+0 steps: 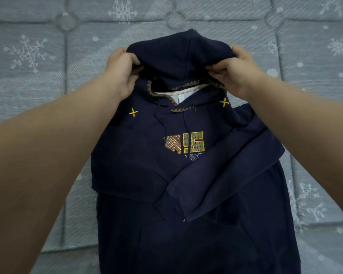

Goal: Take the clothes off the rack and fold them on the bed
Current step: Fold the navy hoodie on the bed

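The navy hoodie (186,175) lies face up on the bed (38,76), both sleeves crossed over its chest. My left hand (123,70) pinches the hood (178,56) at its left side, and my right hand (236,70) pinches it at the right, with the hood bunched between my 2 hands.

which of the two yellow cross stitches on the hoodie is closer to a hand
The yellow cross on the image's right, just below the right hand. The other cross sits lower, farther from the left hand.
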